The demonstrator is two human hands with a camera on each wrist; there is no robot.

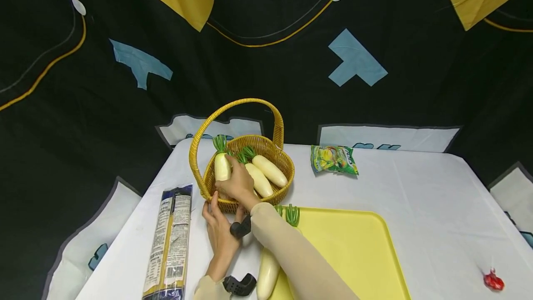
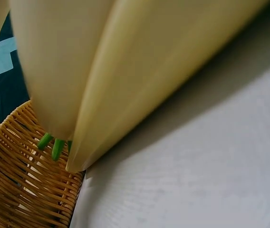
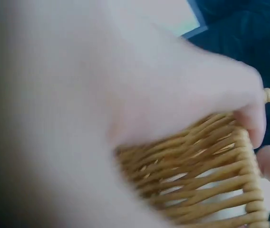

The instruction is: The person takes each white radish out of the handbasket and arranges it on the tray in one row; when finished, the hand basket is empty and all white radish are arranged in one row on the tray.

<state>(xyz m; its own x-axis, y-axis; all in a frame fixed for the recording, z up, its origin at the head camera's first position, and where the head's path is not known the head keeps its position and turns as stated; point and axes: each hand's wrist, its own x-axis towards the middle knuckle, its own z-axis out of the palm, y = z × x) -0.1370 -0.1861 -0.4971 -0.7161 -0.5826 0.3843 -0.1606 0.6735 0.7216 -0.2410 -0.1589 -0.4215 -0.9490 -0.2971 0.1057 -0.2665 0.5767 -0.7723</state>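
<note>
In the head view, a wicker basket (image 1: 262,141) with a tall handle stands at the back left of the white table. My right hand (image 1: 239,182) reaches over its near rim and grips a white radish (image 1: 222,165), held upright with its green stems on top. Other radishes (image 1: 269,170) lie in the basket beside it. Below, my left hand (image 1: 222,235) holds the near side of the basket, and in the right wrist view its fingers (image 3: 251,109) hook over the wicker rim. The lower part of the gripped radish is hidden behind my right hand.
A yellow tray (image 1: 345,253) lies in front, with another radish (image 1: 268,272) along its left edge, partly under my right sleeve. A long printed packet (image 1: 168,244) is at left. A green snack bag (image 1: 333,159) sits behind the tray; a small red item (image 1: 493,281) is far right.
</note>
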